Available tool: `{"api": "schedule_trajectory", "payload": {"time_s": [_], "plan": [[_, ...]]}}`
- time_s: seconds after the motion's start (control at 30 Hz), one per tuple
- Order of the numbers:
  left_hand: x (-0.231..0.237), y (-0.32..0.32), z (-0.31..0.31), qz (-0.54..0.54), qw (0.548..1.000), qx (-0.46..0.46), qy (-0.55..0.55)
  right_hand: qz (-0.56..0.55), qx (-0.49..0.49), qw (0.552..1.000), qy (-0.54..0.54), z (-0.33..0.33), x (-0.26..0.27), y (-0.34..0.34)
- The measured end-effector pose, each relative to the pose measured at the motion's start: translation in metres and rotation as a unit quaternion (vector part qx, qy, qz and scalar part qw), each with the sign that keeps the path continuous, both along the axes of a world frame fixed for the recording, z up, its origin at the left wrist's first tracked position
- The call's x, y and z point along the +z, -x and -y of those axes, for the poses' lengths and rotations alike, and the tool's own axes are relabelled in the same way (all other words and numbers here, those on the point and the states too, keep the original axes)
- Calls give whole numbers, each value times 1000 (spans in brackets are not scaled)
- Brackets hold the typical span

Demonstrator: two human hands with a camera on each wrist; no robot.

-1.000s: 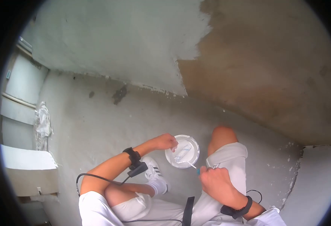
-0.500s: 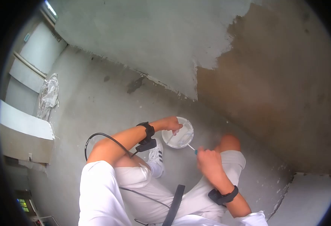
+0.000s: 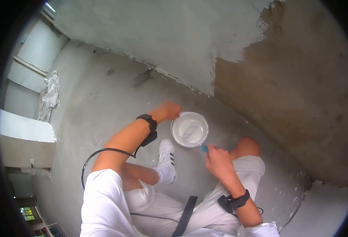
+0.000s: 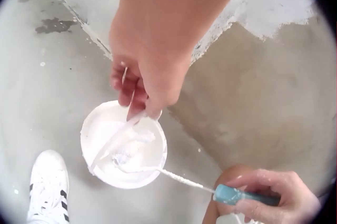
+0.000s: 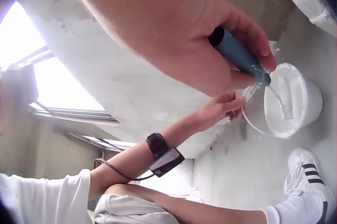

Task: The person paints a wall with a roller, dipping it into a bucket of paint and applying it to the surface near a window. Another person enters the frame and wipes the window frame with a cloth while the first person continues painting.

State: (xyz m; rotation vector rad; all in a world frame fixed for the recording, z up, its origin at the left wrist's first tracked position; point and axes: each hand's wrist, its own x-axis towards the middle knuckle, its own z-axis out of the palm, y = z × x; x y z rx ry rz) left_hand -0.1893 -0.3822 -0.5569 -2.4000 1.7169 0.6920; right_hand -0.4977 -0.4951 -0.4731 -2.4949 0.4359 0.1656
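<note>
A round white bucket (image 3: 203, 125) holds white, paint-like material. My left hand (image 3: 170, 110) is at its upper-left rim; in the left wrist view the fingers of that hand (image 4: 150, 63) pinch the bucket's thin white bail (image 4: 113, 139). My right hand (image 3: 219, 161) grips the blue handle (image 4: 229, 195) of a small roller, on the bucket's near right side. Inside the bucket lies the white-coated roller head (image 5: 286, 97), its rod crossing the rim.
A grey floor (image 3: 110, 102) surrounds the bucket. Beyond it stands a wall, part pale coated (image 3: 158, 35), part brown (image 3: 292, 71). A white shoe (image 3: 166, 158) is close to the bucket's lower left. Crumpled plastic (image 3: 50, 94) lies far left.
My left hand has moved from over the bucket's opening to outside its upper-left rim. The right hand still grips the roller handle. The head view has shifted and turned.
</note>
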Motion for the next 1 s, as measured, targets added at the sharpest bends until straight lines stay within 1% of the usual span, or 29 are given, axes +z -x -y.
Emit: {"api": "schedule_trajectory", "payload": {"time_s": [0.03,0.17,0.27,0.37,0.47,0.57,0.67,0.77,0.87,0.97,1.0], "plan": [[-7,-3,-2,39,999,-9,-25,-4,-1,1000,-5,-2,-4,0],[-20,1,-14,17,999,-17,-24,-39,-31,998,-33,-6,-2,-10],[-14,-9,-11,11,1000,-16,-6,-15,-52,997,-61,-12,-14,-12],[-12,-13,-6,-2,1000,-14,-1,-62,-20,996,-56,-10,-3,-18],[-15,-14,-11,11,1000,-28,5,-22,-31,997,-66,-8,9,-24],[-15,-12,-10,20,999,-27,-1,55,-57,991,-106,-7,12,-27],[-11,-8,-7,25,999,-21,-21,108,-69,985,-117,-9,11,-30],[-6,-6,-3,28,999,-7,-43,155,-63,980,-108,-12,8,-31],[-9,-8,-5,24,999,-16,-39,179,-53,978,-97,-15,9,-33],[-11,-8,-8,17,999,-23,-40,163,-49,983,-75,-17,-6,-38],[-10,-8,-7,11,999,-21,-45,166,-60,981,-83,-18,-6,-36]]}}
